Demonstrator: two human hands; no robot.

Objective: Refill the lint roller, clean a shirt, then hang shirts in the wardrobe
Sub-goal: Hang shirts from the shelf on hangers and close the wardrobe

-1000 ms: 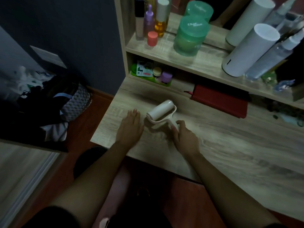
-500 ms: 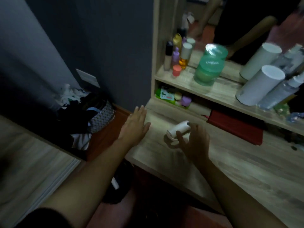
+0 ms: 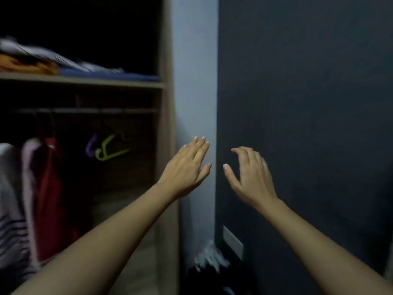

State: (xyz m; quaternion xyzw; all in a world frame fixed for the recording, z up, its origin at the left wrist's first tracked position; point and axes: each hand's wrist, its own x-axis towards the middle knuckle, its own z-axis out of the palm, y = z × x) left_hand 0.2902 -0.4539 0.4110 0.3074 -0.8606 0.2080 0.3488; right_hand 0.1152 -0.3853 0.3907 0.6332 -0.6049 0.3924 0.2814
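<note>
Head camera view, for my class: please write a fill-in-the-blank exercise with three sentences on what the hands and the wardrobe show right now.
1. The left hand and the right hand both hold ____.
2. The green hanger and the purple hanger hang from the wardrobe rail with no ____ on them.
3. The folded clothes lie on the shelf ____ the rail.

Missing words: nothing; clothes; above

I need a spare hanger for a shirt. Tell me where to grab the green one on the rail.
Take the green hanger by its upper arm near the hook, reaching from the front right with the left hand: it hangs tilted and bare, with the purple hanger close on its left.
</note>
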